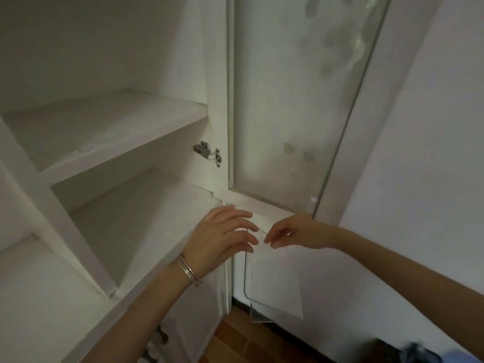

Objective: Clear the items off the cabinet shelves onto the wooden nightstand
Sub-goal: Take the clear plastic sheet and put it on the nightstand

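A clear acrylic sign stand (275, 281) hangs in front of the white cabinet, just below the open door. My right hand (296, 233) pinches its top edge between thumb and fingertips. My left hand (222, 237), with thin bangles on the wrist, lays nearly straight, spread fingers across the stand's upper left corner; its thumb is hidden. The upper shelf (104, 127) and the lower shelf (136, 226) show bare white boards. The wooden nightstand is out of view.
The cabinet's glass door (288, 113) stands open to the right, smudged, on a metal hinge (208, 153). A white wall lies beyond it. Below are a lower cabinet door with a dark handle (157, 339), brown floor (248, 341) and a dark-blue object (419, 352).
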The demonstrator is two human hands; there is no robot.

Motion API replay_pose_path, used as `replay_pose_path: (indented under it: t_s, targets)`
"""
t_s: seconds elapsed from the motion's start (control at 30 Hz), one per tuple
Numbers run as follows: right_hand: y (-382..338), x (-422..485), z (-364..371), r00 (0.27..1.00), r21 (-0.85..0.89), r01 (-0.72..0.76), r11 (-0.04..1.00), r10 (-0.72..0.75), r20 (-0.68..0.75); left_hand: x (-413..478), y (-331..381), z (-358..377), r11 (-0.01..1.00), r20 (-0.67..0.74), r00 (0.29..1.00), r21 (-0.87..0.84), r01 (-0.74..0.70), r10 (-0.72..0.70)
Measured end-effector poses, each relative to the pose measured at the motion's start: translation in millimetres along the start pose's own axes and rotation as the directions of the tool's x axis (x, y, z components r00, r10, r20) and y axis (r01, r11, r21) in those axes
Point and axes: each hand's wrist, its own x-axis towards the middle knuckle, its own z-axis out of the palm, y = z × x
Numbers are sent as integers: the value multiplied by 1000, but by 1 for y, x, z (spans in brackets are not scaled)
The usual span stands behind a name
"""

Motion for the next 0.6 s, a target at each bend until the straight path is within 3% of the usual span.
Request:
replay_pose_path:
  t_s: [0.13, 0.23, 0.37, 0.47, 0.6]
  targets:
    - [23, -57, 9, 990, -101, -143, 985, 140, -31, 22, 25, 40, 982, 175, 984, -172, 73, -43]
    - [34, -103, 5, 971, -52, -235, 971, 232, -50, 32, 50, 64, 957, 275, 956, -234, 170, -103]
    - [46, -157, 11, 946, 120, -310, 943, 318, -60, 44, 83, 88, 930, 314, 935, -268, 253, -164]
    - [56, -190, 24, 936, 106, -327, 939, 337, -98, 56, 107, 101, 920, 329, 923, -261, 292, -200]
    - [72, -236, 40, 909, 28, -331, 943, 327, -257, 74, 153, 114, 907, 347, 908, -257, 333, -235]
